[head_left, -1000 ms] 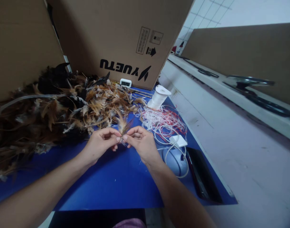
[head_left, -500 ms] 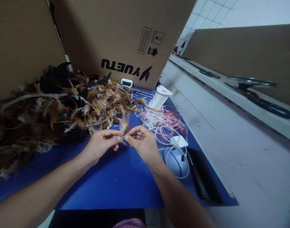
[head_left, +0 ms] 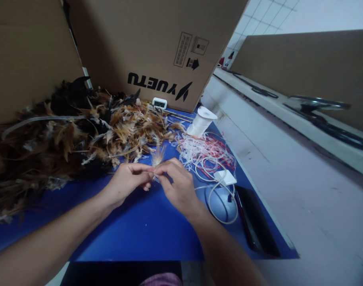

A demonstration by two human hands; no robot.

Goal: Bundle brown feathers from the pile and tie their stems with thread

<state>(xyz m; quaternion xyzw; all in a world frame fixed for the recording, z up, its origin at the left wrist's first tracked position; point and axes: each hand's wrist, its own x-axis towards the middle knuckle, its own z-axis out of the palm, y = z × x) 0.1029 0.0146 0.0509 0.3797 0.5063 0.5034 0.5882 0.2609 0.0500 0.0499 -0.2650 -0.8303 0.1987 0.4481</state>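
Near the middle of the blue table, my left hand [head_left: 126, 182] pinches the base of a small pale brown feather [head_left: 157, 157] between thumb and forefinger. My right hand [head_left: 179, 184] touches the same spot from the right, its fingertips pressed together over the feather's lower end; what they grip there is too small to make out. The feather's tip points away from me. A large pile of brown, black and white feathers [head_left: 124, 131] lies behind and to the left of my hands.
Cardboard boxes [head_left: 145, 39] stand at the back. On the right lie a white spool [head_left: 201, 122], tangled white and red strips [head_left: 191, 149], a white square piece [head_left: 225, 177] with cable, a round bluish object [head_left: 219, 202] and a black phone-like object [head_left: 257, 222]. A small display [head_left: 159, 103] sits behind.
My right hand has turned and its fingertips have closed over the feather's base. The dark thin feather that stuck out to the right no longer shows. My left hand has hardly moved.
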